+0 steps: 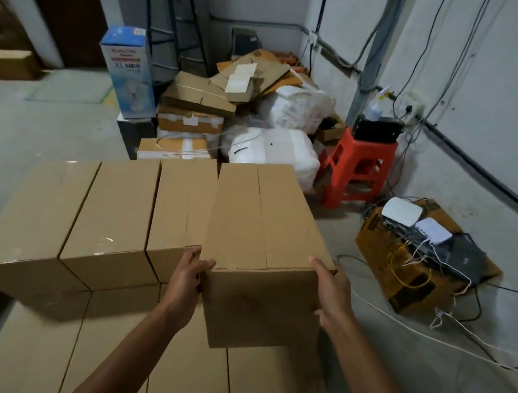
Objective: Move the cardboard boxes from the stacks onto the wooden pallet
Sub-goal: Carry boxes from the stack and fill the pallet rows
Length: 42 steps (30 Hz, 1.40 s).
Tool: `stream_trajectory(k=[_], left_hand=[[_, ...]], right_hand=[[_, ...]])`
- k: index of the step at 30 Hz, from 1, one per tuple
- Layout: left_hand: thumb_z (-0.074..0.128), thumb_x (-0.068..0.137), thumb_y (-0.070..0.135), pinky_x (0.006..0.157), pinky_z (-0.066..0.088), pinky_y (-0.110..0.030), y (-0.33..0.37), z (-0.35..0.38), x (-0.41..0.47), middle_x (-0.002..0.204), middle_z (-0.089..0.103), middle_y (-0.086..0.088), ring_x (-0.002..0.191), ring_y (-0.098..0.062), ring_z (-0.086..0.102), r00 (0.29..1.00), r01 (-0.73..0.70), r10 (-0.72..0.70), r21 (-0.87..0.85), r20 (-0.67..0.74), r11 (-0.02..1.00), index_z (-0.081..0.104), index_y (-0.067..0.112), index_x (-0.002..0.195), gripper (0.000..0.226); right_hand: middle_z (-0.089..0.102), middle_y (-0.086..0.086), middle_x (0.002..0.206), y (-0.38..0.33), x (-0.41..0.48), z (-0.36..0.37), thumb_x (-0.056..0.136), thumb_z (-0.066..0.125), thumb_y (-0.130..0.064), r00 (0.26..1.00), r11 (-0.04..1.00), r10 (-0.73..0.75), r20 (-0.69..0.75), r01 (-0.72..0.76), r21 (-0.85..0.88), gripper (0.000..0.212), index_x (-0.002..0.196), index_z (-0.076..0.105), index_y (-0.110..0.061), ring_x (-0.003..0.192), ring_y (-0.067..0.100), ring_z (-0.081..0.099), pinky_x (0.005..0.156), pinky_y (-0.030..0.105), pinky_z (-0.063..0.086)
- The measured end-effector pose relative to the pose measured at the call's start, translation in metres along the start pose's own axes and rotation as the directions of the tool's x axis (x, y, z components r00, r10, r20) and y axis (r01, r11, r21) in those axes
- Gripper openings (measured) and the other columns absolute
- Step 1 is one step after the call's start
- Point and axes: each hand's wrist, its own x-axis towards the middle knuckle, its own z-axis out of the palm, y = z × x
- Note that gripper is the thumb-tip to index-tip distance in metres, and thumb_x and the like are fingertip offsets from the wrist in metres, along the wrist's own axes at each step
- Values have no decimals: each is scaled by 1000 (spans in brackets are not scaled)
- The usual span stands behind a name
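Cardboard box: sat askew at right end of the stacked row. Left hand, right hand: fingers gripped its near corners. Risks: shallow hold might slip; loose cables on floor right of the row might trip.

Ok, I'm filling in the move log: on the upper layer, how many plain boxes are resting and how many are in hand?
Resting boxes: 3
Held box, gripped by left hand and right hand: 1
Total: 4
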Motion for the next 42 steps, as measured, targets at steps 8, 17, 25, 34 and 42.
stream_trajectory(k=[8, 17, 25, 34, 42], left_hand=[[68, 85, 31, 114, 37, -50, -39, 55, 98, 140, 53, -5, 125, -26, 52, 994, 26, -21, 41, -108, 999, 40, 19, 147, 69], [60, 97, 21, 112, 38, -54, -58, 54, 198, 141, 50, -11, 125, -31, 52, 993, 1, 18, 158, -117, 987, 39, 22, 147, 55], [51, 100, 1, 89, 49, -30, -71, 41, 283, 142, 48, -9, 122, -28, 53, 998, -4, 26, 384, -50, 923, 21, 24, 157, 68], [29, 77, 90, 112, -13, -58, -149, 20, 371, 166, -10, -15, 152, -38, -12, 984, -91, 158, 995, 82, 48, 0, 38, 159, 102], [63, 81, 70, 120, -4, -63, -205, -19, 393, 166, -5, -21, 151, -38, -17, 963, -39, 249, 964, 107, -264, -7, 28, 160, 113]], right_hand=[[72, 0, 112, -7, 146, -9, 94, 69, -31, 994, 995, -21, 110, 31, -90, 35, 128, 66, -22, 106, 23, 66, 96, 49, 54], [70, -2, 114, 23, 256, 24, 96, 66, -26, 980, 997, 35, 197, -20, -77, 36, 132, 64, -20, 107, 21, 63, 101, 54, 50], [71, -1, 117, 61, 344, 65, 98, 64, -22, 973, 997, -7, 231, 26, -79, 35, 133, 63, -22, 110, 22, 65, 99, 53, 53], [67, -7, 120, 143, 422, 95, 101, 59, -25, 973, 998, -7, 230, 21, -60, 35, 135, 58, -30, 115, 18, 59, 106, 55, 45], [56, -1, 141, 196, 447, 112, 101, 58, -20, 963, 993, -21, 270, 51, -106, 53, 152, 42, -29, 127, 20, 54, 109, 48, 43]])
